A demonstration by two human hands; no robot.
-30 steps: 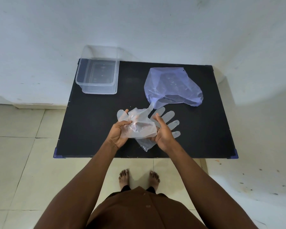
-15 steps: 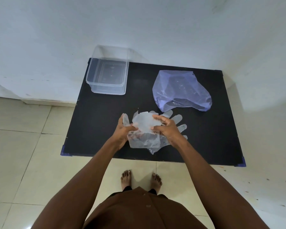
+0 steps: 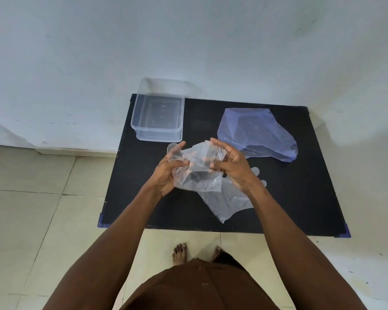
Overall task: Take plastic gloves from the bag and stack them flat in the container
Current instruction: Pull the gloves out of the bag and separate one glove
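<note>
Both of my hands hold one crumpled clear plastic glove (image 3: pixel 198 171) above the middle of the black table (image 3: pixel 143 198). My left hand (image 3: pixel 166 173) grips its left side and my right hand (image 3: pixel 231 166) pinches its right side. A second clear glove (image 3: pixel 224 202) lies flat on the table under my right hand, with its fingertips showing past my wrist. The clear rectangular container (image 3: pixel 158 115) stands at the table's far left corner, with nothing visible inside. The bluish plastic bag (image 3: pixel 258 133) lies at the far right.
The table stands against a white wall (image 3: pixel 188 41), with tiled floor (image 3: pixel 31 209) to the left and in front. My bare feet (image 3: pixel 179 253) are at the table's near edge.
My hands have lifted the glove slightly and moved it toward the container, pulling it away from the glove lying on the table. The camera view has shifted.
</note>
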